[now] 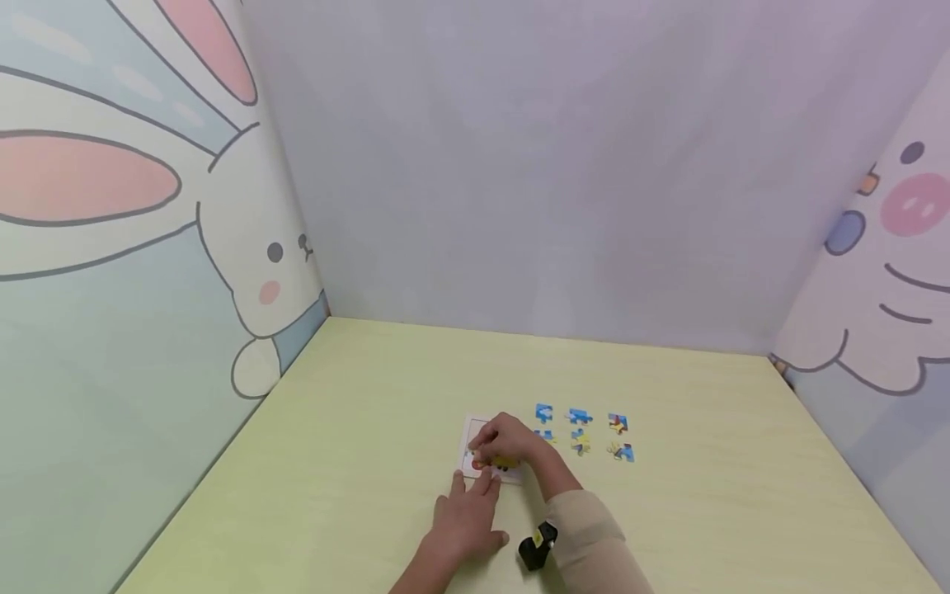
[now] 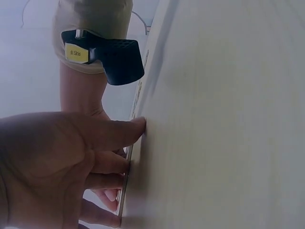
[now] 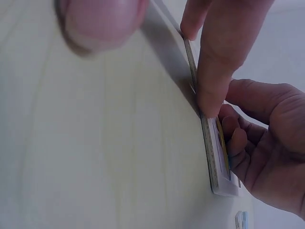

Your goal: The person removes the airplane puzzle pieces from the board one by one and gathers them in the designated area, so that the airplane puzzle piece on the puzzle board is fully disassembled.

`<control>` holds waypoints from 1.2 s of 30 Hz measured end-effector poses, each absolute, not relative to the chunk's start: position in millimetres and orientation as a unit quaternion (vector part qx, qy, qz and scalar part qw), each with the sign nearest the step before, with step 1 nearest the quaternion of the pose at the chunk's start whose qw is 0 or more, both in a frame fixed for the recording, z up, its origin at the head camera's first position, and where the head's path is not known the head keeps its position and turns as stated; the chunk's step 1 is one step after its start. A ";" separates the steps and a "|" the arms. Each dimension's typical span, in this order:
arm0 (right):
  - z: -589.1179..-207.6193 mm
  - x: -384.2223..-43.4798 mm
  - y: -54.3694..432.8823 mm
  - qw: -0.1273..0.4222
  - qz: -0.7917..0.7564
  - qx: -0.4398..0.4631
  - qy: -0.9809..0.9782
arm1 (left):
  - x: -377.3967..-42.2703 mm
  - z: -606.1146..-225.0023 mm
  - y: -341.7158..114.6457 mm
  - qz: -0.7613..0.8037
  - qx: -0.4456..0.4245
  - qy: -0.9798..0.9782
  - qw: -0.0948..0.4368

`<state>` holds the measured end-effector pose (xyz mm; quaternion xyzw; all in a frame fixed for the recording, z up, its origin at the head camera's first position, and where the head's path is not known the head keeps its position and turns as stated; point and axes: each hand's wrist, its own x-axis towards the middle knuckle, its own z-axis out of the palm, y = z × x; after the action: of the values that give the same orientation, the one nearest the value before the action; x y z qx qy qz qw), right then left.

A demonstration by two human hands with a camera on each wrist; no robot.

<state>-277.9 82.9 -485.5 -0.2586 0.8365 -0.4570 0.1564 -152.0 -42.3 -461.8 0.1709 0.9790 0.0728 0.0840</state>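
A small puzzle board (image 1: 465,445) with a white border lies flat on the table, with part of a picture in yellow and red inside it. My left hand (image 1: 467,518) rests at its near edge, fingers spread and fingertips touching the border. Over the board, my right hand (image 1: 512,437) has its fingers curled and pinches a puzzle piece against the picture; the hand hides most of that piece. In the right wrist view, a yellow piece (image 3: 222,133) shows beside the curled fingertips, low over the board.
Several loose puzzle pieces (image 1: 580,441) lie in two rows right of the board, one partly behind the right wrist. A black wrist camera (image 1: 538,546) sits by the right sleeve. Walls with a rabbit (image 1: 267,272) and a pig (image 1: 916,206) enclose the pale table (image 1: 356,462).
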 end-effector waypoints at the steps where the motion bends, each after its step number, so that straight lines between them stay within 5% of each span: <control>1: -486.0 -277.3 82.9 0.158 -0.458 -0.258 0.836 | -151.5 -462.0 -41.9 0.074 0.170 0.979 0.084; 36: -485.1 -283.7 82.2 0.184 -0.507 -0.236 0.808 | -157.6 -454.6 -38.2 0.077 0.170 0.978 0.091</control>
<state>-283.7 82.2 -485.1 -0.2363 0.8084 -0.5067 0.1840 -157.6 -38.2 -454.6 0.1705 0.9782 0.0773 0.0905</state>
